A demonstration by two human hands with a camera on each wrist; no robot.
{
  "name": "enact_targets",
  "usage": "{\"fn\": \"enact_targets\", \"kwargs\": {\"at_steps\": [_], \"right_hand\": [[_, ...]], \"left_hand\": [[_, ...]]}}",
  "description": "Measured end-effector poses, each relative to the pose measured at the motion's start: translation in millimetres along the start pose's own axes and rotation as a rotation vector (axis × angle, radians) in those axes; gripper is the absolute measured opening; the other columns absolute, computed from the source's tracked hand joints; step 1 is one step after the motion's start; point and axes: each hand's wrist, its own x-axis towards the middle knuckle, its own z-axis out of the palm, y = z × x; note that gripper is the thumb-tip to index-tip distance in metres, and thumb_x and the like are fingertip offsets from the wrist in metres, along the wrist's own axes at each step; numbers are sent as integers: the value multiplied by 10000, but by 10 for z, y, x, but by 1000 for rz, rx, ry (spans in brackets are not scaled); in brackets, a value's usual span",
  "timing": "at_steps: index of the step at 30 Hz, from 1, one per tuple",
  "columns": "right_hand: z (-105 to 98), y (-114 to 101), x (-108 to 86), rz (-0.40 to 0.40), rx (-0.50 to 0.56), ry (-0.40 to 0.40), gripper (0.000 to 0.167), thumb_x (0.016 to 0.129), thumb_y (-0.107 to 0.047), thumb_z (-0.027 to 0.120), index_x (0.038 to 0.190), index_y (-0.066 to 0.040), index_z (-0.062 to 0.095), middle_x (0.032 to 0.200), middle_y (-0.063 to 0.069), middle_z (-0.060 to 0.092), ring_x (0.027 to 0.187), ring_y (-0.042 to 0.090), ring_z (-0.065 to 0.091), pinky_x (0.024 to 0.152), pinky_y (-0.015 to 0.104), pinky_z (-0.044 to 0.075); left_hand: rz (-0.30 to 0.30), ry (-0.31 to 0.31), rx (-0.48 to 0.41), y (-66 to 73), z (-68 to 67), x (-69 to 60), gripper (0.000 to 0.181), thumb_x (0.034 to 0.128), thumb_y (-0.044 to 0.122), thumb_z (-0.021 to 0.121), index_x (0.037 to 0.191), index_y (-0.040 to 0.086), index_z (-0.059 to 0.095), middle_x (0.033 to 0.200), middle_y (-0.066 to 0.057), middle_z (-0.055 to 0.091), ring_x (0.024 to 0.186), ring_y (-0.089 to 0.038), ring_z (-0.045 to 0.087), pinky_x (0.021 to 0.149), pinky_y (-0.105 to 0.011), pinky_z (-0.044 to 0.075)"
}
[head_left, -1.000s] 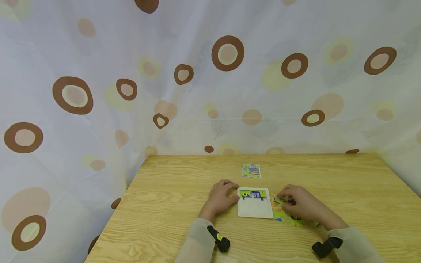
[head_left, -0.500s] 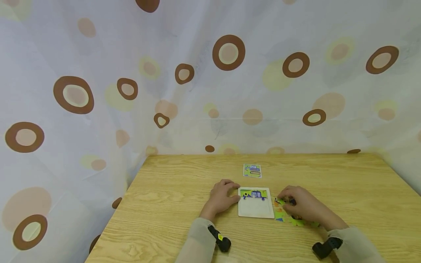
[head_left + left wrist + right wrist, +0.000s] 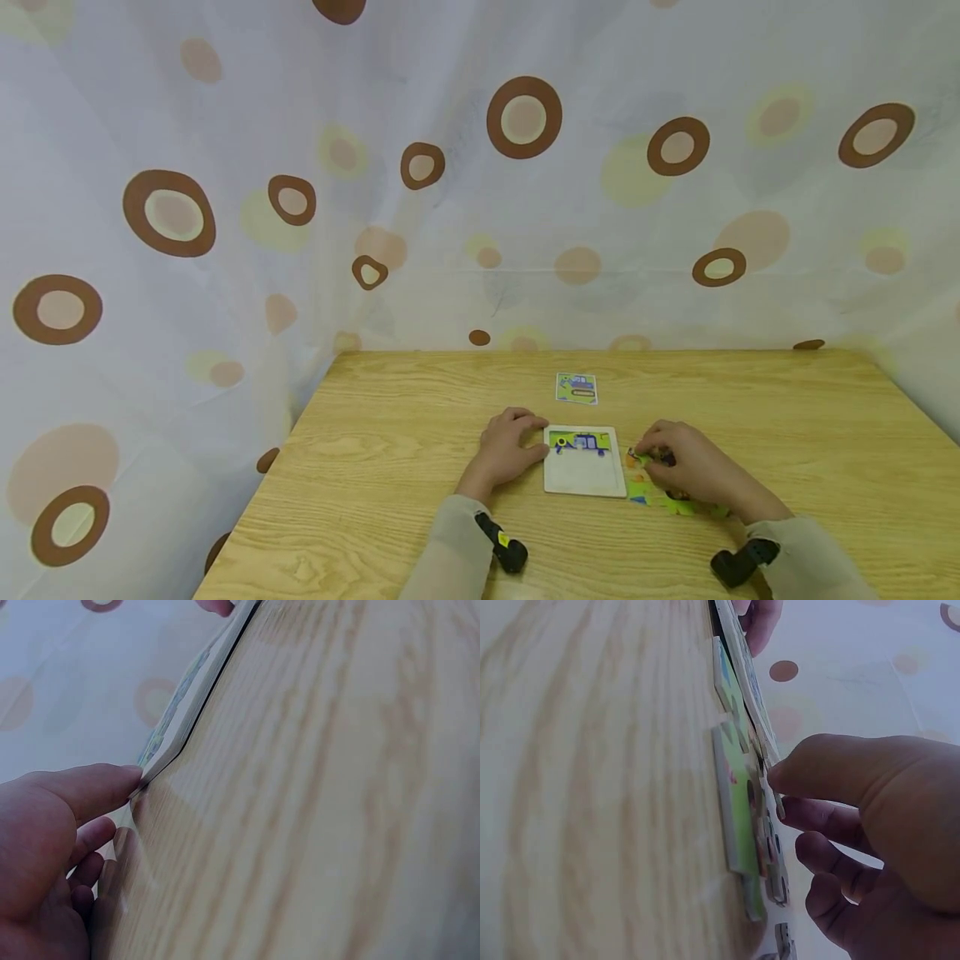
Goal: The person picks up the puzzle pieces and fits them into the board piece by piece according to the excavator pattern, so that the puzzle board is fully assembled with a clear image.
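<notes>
While R hand (image 3: 681,461) pinches puzzle pc (image 3: 781,808), spread L hand (image 3: 504,447) touches white tray (image 3: 584,477) w/ blue/green strip (image 3: 589,442).

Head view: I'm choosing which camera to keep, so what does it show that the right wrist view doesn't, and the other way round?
Only the head view shows the card beyond the tray, the bare lower part of the tray's face, and the black wrist cameras.

Only the right wrist view shows the pale side edges of the pieces, and the curled lower fingers of the right hand.

Both share the tray, edge-on in the wrist view, the pieces, table, curtain and both hands, the left hand only partly in the wrist view.
</notes>
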Motion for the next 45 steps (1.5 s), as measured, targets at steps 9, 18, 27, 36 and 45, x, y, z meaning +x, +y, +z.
{"fn": "enact_targets", "kwargs": {"at_steps": [9,18,27,36,45], "right_hand": [[-1,3,10,6,-23,19,201,912,-72,670,1102,-114,721,1062,-10,585,775,75,512,634,270,460],[21,-135,67,-42,-11,44,194,911,-103,704,1095,-156,732,1057,-31,591,855,106,535,655,283,465],[103,-241,163,-72,-25,76,190,896,-70,708,1053,-172,741,1048,-45,594,956,185,562,771,380,503],[180,-328,285,-143,-26,91,196,899,-68,709,1053,-180,750,1035,-48,604,922,172,570,739,364,503],[275,-414,395,-164,-40,66,204,897,-68,708,1055,-187,754,1015,-54,609,904,196,573,737,379,492]], "left_hand": [[-1,-4,-4,10,-13,-10,363,939,304,670,1294,232,652,1376,-9,489,1277,-285,400,1027,-532,301],[-1,-8,-11,37,-36,-31,363,939,292,674,1295,224,653,1375,-13,490,1272,-285,403,1027,-533,300],[-2,-13,-21,52,-53,-42,368,939,297,670,1299,220,650,1380,-18,486,1270,-289,402,1022,-536,301],[9,-12,-4,65,-78,-28,376,939,296,672,1304,206,648,1390,-33,483,1281,-300,405,1020,-541,308],[5,-18,-13,57,-60,-37,370,939,286,673,1299,204,652,1384,-41,486,1284,-311,404,1028,-557,301]]}}
